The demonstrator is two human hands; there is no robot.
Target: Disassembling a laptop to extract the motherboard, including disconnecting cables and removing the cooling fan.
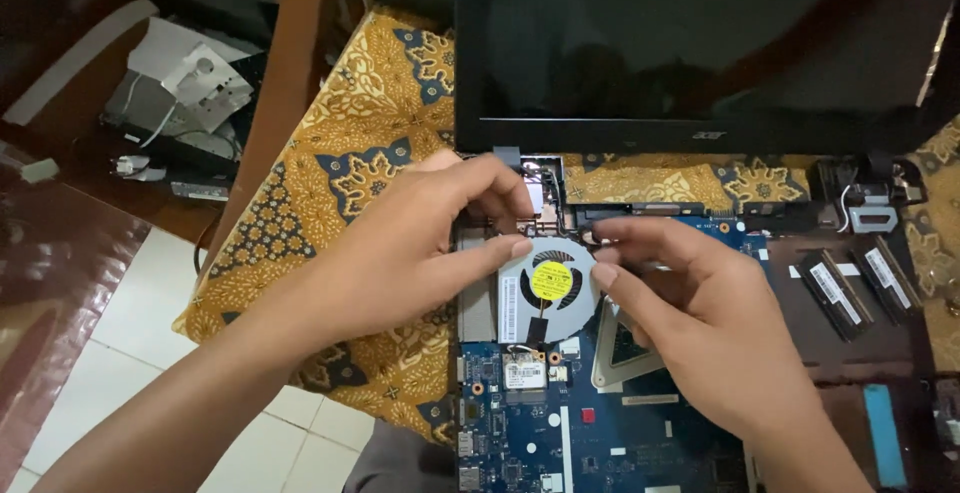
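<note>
An opened laptop lies on a patterned yellow and blue cloth [330, 143], its black screen [700, 33] upright at the back. A round silver cooling fan [548, 288] with a yellow centre label sits on the blue mainboard [560, 423]. My left hand [400, 243] reaches in from the left, its thumb tip on the fan's upper left rim and its fingers curled at the hinge corner behind. My right hand [690, 303] comes from the right, its fingertips pinching at the fan's upper right edge. What lies between those fingertips is hidden.
Two memory sticks [858, 283] sit in slots at the right of the board. A metal hinge bracket [875, 215] is at the back right. Left of the table, loose metal parts and cables [185, 103] lie on a dark surface above a white tiled floor [150, 353].
</note>
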